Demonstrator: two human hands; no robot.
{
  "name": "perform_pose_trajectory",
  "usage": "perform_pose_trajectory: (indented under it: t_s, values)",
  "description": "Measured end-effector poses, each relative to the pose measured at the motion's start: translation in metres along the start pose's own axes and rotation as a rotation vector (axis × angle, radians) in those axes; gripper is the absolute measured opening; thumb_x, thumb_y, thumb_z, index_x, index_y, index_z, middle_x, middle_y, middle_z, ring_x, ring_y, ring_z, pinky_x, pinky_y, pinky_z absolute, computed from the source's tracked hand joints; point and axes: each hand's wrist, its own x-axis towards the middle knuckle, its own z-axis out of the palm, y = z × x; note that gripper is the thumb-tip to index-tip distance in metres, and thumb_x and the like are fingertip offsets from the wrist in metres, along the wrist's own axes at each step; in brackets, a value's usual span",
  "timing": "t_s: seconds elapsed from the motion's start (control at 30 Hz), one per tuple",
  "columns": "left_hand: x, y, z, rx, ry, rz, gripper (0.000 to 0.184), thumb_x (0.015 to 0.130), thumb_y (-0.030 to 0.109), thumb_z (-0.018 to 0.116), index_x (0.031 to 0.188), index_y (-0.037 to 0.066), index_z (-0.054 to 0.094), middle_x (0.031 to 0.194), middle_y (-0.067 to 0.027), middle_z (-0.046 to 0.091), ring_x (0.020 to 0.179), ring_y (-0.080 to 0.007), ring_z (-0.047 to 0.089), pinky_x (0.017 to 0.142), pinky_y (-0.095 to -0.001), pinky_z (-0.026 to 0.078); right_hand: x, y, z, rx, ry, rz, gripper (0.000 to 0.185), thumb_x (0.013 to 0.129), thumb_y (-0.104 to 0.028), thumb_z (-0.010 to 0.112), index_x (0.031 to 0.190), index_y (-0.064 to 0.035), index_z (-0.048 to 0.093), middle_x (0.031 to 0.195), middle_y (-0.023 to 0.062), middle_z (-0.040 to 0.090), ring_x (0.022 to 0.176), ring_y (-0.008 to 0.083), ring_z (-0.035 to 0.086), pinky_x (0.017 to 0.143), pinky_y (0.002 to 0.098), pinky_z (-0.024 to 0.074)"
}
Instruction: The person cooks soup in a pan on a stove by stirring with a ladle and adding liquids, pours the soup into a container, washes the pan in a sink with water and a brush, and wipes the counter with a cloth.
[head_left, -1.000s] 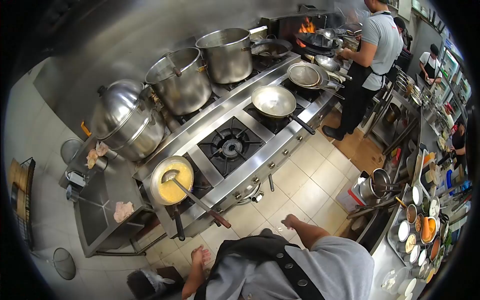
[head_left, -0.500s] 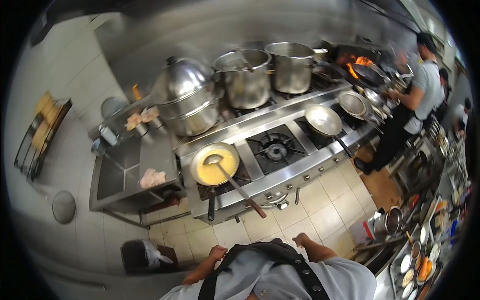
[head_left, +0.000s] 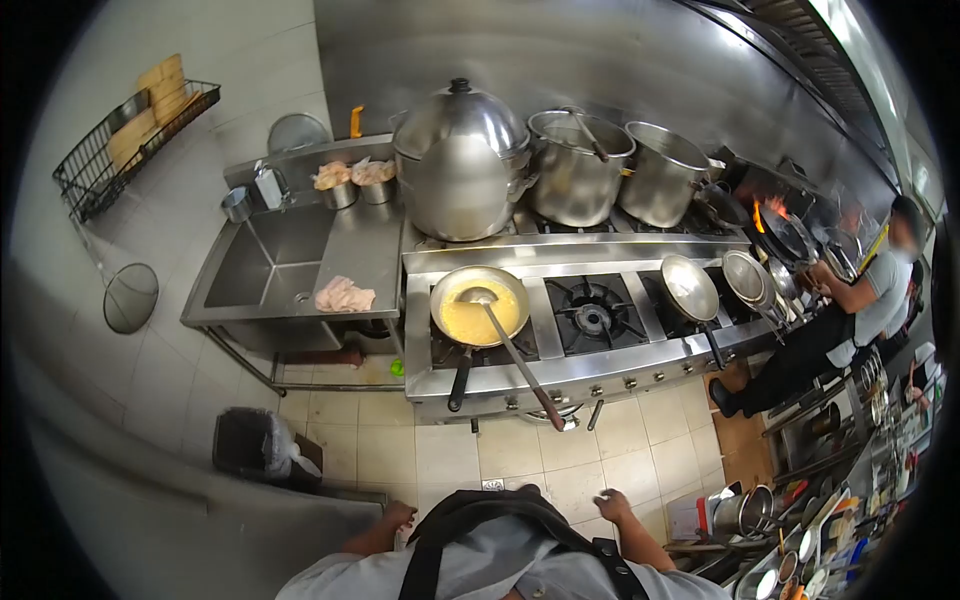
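Observation:
My left hand (head_left: 400, 515) hangs low beside my apron, fingers loosely bent and holding nothing that I can see. On the other side, my right hand (head_left: 612, 506) is held away from my body, empty, with its fingers apart. Neither hand touches the stove (head_left: 625, 360) in front of me. A frying pan (head_left: 438, 297) on the left burner contains a yellow, egg-like mixture (head_left: 470, 322). In it rests a ladle (head_left: 520, 368), its long handle reaching over the stove's front edge. Another frying pan (head_left: 690, 290) sits further right.
A lidded steamer pot (head_left: 460, 185) and two tall stockpots (head_left: 575, 180) (head_left: 660, 180) stand behind. Left is a sink (head_left: 240, 270) with raw meat (head_left: 345, 295) on its counter. A bin (head_left: 245, 440) stands below. At right, a co-worker (head_left: 860, 300) handles a flaming wok (head_left: 785, 240).
My view has turned and levelled, so the stove and sink appear straighter and shifted right. Both hands remain low and away from the stove. The ladle still rests in the pan.

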Motion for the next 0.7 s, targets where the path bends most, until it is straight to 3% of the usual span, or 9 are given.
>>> perform_pose_trajectory:
  t_s: [0.03,0.07,0.1,0.13,0.17,0.27,0.4,0.63,0.7]
  values:
    - [0.005,0.006,0.001,-0.034,0.034,-0.017,0.027,0.088,0.027,0.06,0.093,0.001,0.065,0.086,-0.0101,0.069,0.065,-0.0198,0.068,0.049,-0.0395,0.051,-0.022,0.014,-0.017,-0.157,0.046,-0.069,0.043,0.082,-0.034,0.063,0.105,0.0018,0.062,0.102,0.0205,0.066,0.09,0.0324,0.065,0.078,0.0383,0.0527]
    - [0.011,0.012,0.003,-0.066,0.068,-0.036,0.027,0.087,0.027,0.06,0.094,0.002,0.065,0.083,-0.0088,0.069,0.063,-0.0191,0.067,0.048,-0.037,0.05,-0.065,-0.016,-0.056,-0.076,0.094,0.148,0.045,0.078,-0.035,0.066,0.106,0.0006,0.062,0.106,0.0233,0.064,0.101,0.0361,0.06,0.088,0.0392,0.0482]
    - [0.008,0.023,0.003,-0.075,0.078,-0.02,0.026,0.086,0.028,0.061,0.092,0.003,0.064,0.08,-0.0078,0.068,0.061,-0.0185,0.066,0.046,-0.0357,0.049,-0.093,0.002,-0.074,-0.218,0.07,-0.015,0.045,0.077,-0.036,0.066,0.106,-0.0015,0.063,0.107,0.0233,0.063,0.1,0.0365,0.061,0.088,0.0403,0.0485]
    - [0.003,0.034,0.002,-0.084,0.088,-0.005,0.026,0.084,0.028,0.063,0.091,0.003,0.064,0.077,-0.0069,0.066,0.059,-0.018,0.065,0.045,-0.0344,0.047,-0.107,0.038,-0.068,-0.265,0.115,0.151,0.043,0.077,-0.036,0.065,0.104,-0.0019,0.065,0.103,0.0238,0.064,0.098,0.0384,0.061,0.087,0.0415,0.0486]
    - [0.0,0.043,0.0,-0.092,0.099,0.011,0.026,0.083,0.029,0.064,0.09,0.004,0.064,0.073,-0.0059,0.065,0.057,-0.0175,0.063,0.044,-0.0331,0.046,-0.139,0.049,-0.085,-0.325,0.011,0.189,0.039,0.081,-0.037,0.061,0.099,-0.002,0.065,0.095,0.0203,0.066,0.088,0.038,0.062,0.078,0.0456,0.05]
    - [-0.007,0.061,-0.002,-0.101,0.116,0.021,0.024,0.082,0.029,0.065,0.087,0.005,0.063,0.07,-0.0052,0.063,0.054,-0.017,0.062,0.042,-0.0325,0.044,-0.209,0.107,-0.094,-0.607,-0.215,0.214,0.037,0.083,-0.039,0.059,0.09,-0.004,0.066,0.085,0.0216,0.065,0.08,0.0394,0.063,0.07,0.0486,0.0489]
    - [-0.007,0.054,0.004,-0.075,0.127,0.024,0.027,0.082,0.031,0.065,0.083,0.004,0.063,0.069,-0.0059,0.064,0.054,-0.0171,0.063,0.04,-0.0338,0.044,-0.254,0.069,-0.098,-0.505,-0.122,0.369,0.037,0.083,-0.04,0.059,0.09,-0.0041,0.065,0.084,0.0216,0.065,0.079,0.0395,0.063,0.069,0.0488,0.0487]
    - [0.013,0.018,0.005,0.083,0.009,-0.047,0.03,0.081,0.033,0.064,0.071,0.004,0.067,0.063,-0.008,0.064,0.053,-0.0227,0.064,0.043,-0.0403,0.047,-0.279,0.016,-0.088,-0.379,0.055,0.353,0.037,0.083,-0.041,0.059,0.089,-0.0042,0.065,0.083,0.0215,0.065,0.078,0.0397,0.063,0.069,0.049,0.0484]
    - [0.019,0.011,0.006,0.13,0.063,-0.028,0.033,0.081,0.034,0.061,0.069,0.004,0.066,0.064,-0.0123,0.065,0.052,-0.0255,0.063,0.048,-0.0419,0.049,-0.284,0.01,-0.085,-0.359,0.077,0.336,0.037,0.084,-0.041,0.058,0.088,-0.0043,0.065,0.082,0.0215,0.065,0.078,0.0398,0.063,0.068,0.049,0.0483]
